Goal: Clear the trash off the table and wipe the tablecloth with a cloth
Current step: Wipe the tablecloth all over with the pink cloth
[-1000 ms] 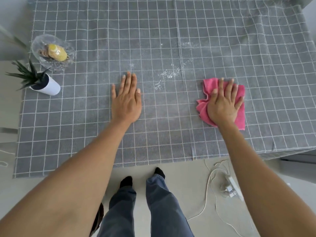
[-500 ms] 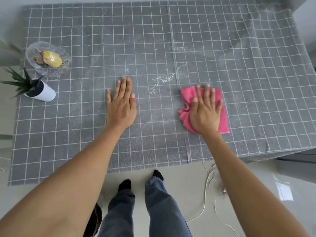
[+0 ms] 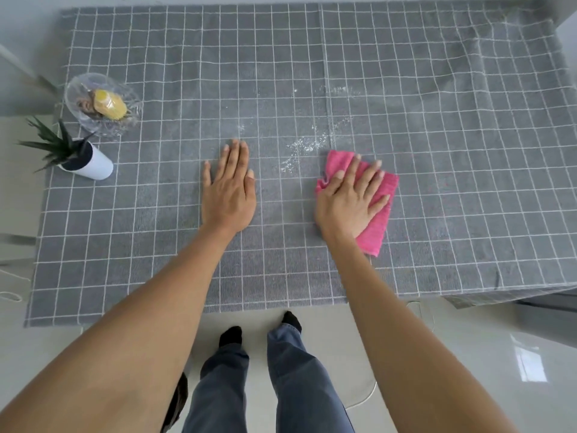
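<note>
Head view: right hand (image 3: 349, 201) pressed flat, fingers spread, on pink cloth (image 3: 376, 226) at grey checked tablecloth (image 3: 437, 151) centre; white crumbs (image 3: 307, 148) at 11 o'clock of cloth. Left hand (image 3: 229, 192) laid flat, empty, at 9 o'clock.

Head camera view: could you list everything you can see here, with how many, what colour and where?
Grey checked tablecloth: one, grey with white grid, covering the table.
Pink wiping cloth: one, pink, under the right hand.
White crumbs: scattered, white, mid-table beyond the cloth.
Clear glass dish: one, transparent, far left, holding a yellow item.
Small potted plant: one, green in white pot, left edge.
White cable: one, on the floor, right.
Left hand: flat on the tablecloth.
Right hand: pressing the cloth.
Legs: two, blue jeans, black socks.
</note>
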